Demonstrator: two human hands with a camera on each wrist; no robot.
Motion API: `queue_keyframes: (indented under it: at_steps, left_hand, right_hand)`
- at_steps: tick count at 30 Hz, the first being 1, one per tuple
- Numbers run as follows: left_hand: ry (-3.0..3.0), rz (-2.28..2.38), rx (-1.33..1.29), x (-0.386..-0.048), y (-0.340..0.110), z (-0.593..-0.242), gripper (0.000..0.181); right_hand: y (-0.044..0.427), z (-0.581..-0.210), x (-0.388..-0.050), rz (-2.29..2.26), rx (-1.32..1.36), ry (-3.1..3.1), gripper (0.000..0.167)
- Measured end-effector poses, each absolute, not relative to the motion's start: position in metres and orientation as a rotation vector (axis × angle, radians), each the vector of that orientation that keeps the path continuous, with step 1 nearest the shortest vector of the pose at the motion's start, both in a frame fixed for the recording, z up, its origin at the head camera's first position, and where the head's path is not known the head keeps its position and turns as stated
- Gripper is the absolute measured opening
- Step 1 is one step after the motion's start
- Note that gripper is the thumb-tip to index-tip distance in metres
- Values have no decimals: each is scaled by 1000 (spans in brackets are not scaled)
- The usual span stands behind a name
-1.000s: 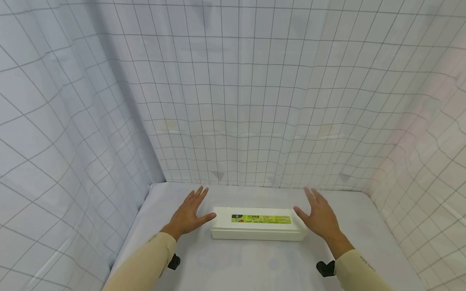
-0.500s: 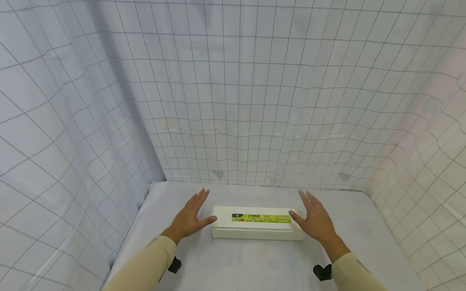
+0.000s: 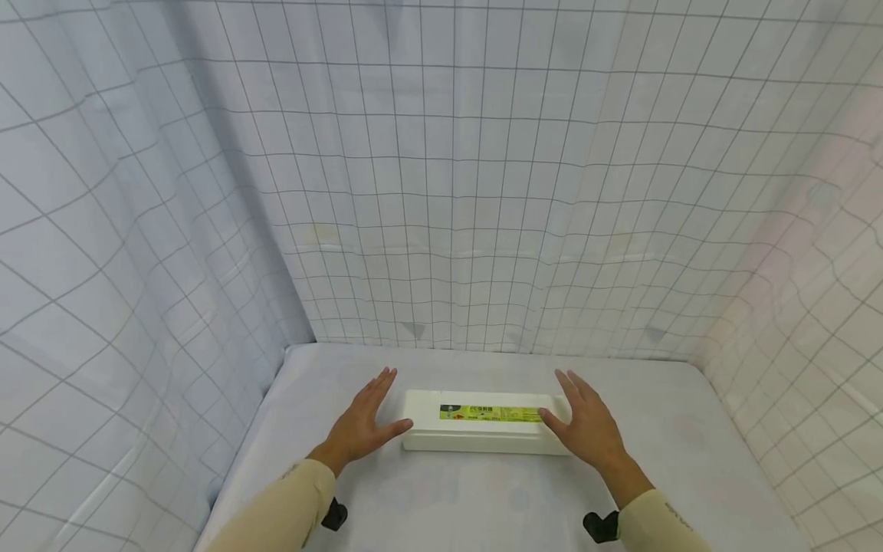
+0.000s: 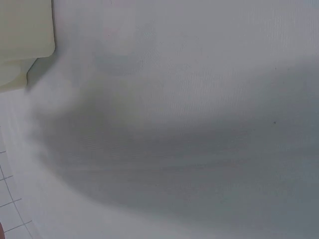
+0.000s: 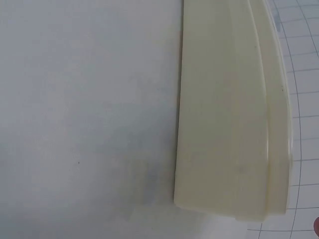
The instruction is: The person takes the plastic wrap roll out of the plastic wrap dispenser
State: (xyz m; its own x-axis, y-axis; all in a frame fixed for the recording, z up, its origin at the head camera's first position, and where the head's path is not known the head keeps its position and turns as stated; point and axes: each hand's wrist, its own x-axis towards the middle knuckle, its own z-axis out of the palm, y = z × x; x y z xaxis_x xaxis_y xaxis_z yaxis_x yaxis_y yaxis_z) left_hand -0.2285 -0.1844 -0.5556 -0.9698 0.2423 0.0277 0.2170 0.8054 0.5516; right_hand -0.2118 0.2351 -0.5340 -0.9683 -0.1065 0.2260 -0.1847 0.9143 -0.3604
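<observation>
A long white cling film box with a yellow-green label lies crosswise on the white table cover. Beside its left end is my left hand, fingers spread and the thumb tip at the box's edge; whether they touch cannot be told. My right hand covers the right end in the head view, its thumb across the label, fingers straight. The left wrist view catches only one corner of the box. Along the right wrist view runs the box's stepped side, with a bit of fingertip at the frame edge.
The table cover is plain white. White cloth walls with a dark grid enclose it at the back and both sides. Black wrist-worn pieces hang beneath the cream sleeves.
My right hand has moved left and slightly nearer, from beside the box's right end to over it. The left hand has come slightly nearer to me. The box lies where it was.
</observation>
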Motion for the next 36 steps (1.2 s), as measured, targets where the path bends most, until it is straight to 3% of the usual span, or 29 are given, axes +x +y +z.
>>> queue_keyframes:
  at_steps: [27,36]
  left_hand:
    - [2714,1359,88,-217,-153,-601,111]
    - [2663,1437,34,-216,-146,-606,113]
  right_hand:
    - [184,-563,-208,539,442,-2782,93]
    - [166,-568,-212,522,450,-2869,103]
